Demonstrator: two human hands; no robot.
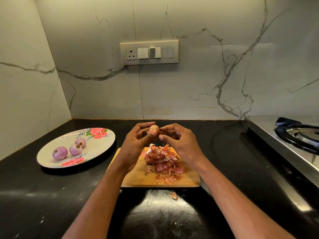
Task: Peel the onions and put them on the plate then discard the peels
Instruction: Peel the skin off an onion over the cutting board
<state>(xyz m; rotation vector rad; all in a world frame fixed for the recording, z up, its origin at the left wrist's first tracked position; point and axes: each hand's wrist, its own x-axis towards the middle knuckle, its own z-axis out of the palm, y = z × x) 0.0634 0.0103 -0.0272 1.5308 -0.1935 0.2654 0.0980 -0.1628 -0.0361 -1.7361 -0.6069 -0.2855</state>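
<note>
A: Where is the onion being worked on?

B: Just above centre, at about 12 o'clock from the cutting board (138, 180). The left hand (136, 144) grips the small onion (154, 129) between thumb and curled fingers, holding it up over the board.

A: And the right hand?

B: The right hand (179, 142) sits just beside the onion at its 3 o'clock, fingers curled, fingertips pinching a brown scrap of skin at the onion's side — whether that scrap is loose or attached I cannot tell.

A: What about the peels?

B: A heap of pink and tan peels (162, 159) lies on the wooden board, below the hands. One stray peel (174, 195) lies on the black tabletop (51, 195), at 6 o'clock from the board.

A: And the plate?

B: The flowered plate (103, 144) rests on the tabletop at 9 o'clock from the board — three peeled purple onions (75, 149) lie on it, close together. A steel gas stove (293, 138) stands at the far 3 o'clock edge, and a switch panel (149, 52) is on the marble wall at 12 o'clock.
</note>
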